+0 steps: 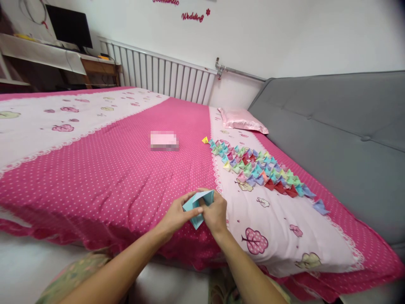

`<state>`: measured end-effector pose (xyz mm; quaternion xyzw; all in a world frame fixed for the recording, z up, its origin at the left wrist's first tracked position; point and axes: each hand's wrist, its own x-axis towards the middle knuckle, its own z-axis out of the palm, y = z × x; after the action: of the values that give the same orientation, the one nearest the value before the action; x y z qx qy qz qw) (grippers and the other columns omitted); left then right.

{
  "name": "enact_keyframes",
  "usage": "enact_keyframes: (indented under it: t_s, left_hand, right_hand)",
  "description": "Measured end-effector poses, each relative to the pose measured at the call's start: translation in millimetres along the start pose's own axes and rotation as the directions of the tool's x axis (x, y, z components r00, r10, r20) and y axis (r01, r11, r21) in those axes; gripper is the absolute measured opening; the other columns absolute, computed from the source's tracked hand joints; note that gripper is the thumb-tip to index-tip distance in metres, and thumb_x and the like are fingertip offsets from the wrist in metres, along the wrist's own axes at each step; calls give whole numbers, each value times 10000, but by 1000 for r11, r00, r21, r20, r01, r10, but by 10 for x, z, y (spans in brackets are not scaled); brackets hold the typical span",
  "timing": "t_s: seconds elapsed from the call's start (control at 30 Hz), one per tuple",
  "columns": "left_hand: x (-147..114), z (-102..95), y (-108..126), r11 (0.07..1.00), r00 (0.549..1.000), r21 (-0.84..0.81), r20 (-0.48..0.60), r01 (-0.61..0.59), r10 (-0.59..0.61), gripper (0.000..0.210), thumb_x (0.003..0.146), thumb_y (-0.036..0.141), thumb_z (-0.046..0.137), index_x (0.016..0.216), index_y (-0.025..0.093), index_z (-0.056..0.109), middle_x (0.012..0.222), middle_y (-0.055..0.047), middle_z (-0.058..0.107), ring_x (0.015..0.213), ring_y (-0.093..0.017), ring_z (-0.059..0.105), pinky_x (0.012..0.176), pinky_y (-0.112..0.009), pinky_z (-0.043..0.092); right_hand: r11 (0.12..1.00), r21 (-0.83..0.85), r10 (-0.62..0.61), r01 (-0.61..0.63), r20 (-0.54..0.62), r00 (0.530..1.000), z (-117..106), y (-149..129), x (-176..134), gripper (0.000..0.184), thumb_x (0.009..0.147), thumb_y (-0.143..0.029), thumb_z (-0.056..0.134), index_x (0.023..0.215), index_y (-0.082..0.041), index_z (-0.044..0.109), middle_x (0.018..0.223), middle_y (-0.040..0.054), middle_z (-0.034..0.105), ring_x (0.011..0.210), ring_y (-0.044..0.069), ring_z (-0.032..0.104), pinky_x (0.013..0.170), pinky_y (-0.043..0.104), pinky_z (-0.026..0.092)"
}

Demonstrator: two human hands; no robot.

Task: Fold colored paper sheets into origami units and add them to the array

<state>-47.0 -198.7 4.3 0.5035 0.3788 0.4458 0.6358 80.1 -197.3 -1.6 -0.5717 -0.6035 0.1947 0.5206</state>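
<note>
Fingers of my left hand (174, 214) pinch one side of the blue paper (190, 205); those of my right hand (217, 214) grip the other, one seemingly tucked inside the fold. It sits between them, near the bed's (126, 181) front edge, with small folded papers (255, 172) beyond and right of my fingers. Best, I think, to steady it lightly on the left and work the layers evenly, sparing the points.

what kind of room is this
Most likely a bedroom: a wide bed with a pink polka-dot bedspread fills the view, with a satiny pink pillow beside a padded grey headboard.
</note>
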Motion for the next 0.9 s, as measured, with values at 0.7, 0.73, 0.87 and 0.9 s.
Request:
enact_keyframes:
  t_s: [0.7, 0.73, 0.87, 0.9]
  left_hand:
    - [25, -132, 240, 830, 975, -539, -69, 144, -213, 473, 670, -19, 484, 1126, 98, 534, 955, -103, 669, 750, -151, 640, 723, -256, 501]
    - [16, -144, 257, 812, 975, -563, -48, 153, -216, 496, 644, -29, 460, 1119, 91, 535, 960, -103, 667, 749, -153, 639, 720, -258, 502]
    - [-19, -161, 299, 751, 980, -637, 34, 174, -198, 433, 675, 82, 463, 1100, 75, 549, 1003, -121, 652, 802, -184, 630, 748, -292, 500]
    - [-23, -154, 296, 766, 981, -620, 31, 171, -193, 417, 697, 111, 489, 1110, 85, 547, 1006, -118, 652, 805, -184, 628, 748, -293, 499]
  right_hand:
    - [961, 81, -266, 266, 545, 795, -287, 8, 145, 684, 601, -56, 522, 1252, -263, 483, 1407, 78, 320, 1284, 232, 319, 1038, 393, 275]
    - [959, 82, -270, 272, 564, 780, -308, -4, 148, 711, 589, -63, 536, 1268, -258, 464, 1408, 83, 319, 1291, 240, 306, 1040, 401, 267]
    - [956, 152, -288, 250, 629, 722, -375, -62, 158, 632, 693, -233, 597, 1300, -256, 423, 1381, 82, 375, 1305, 255, 274, 1042, 425, 246]
    - [960, 163, -279, 229, 629, 725, -377, -71, 158, 576, 738, -295, 583, 1294, -264, 432, 1377, 77, 384, 1305, 252, 275, 1040, 430, 247]
